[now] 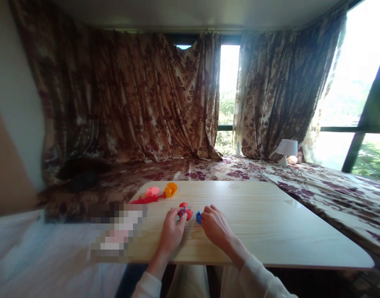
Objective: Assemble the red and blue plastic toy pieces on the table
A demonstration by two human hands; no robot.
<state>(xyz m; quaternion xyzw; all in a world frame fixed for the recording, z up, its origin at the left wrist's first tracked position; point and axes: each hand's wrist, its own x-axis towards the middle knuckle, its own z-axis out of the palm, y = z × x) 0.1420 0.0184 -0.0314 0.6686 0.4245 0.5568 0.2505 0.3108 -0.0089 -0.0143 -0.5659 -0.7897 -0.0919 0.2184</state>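
Note:
Over the near middle of the table, my left hand [171, 229] is closed on a small red plastic piece [189, 214] with rounded lobes. A bit of blue shows on that piece beside my thumb; whether it is a separate part I cannot tell. Just to the right, my right hand [217, 225] pinches a small blue plastic piece [198, 217] between its fingertips. A narrow gap lies between the red and blue pieces. My fingers partly cover both, so their exact kind cannot be made out.
On the pale wooden table [279, 231], an orange cup-shaped piece [170, 189], a pink rounded piece [152, 191] and a jagged red strip [145, 200] lie at the far left. Behind it, a white lamp [287, 147] stands on flowered cloth. A pixelated patch hides the table's left edge.

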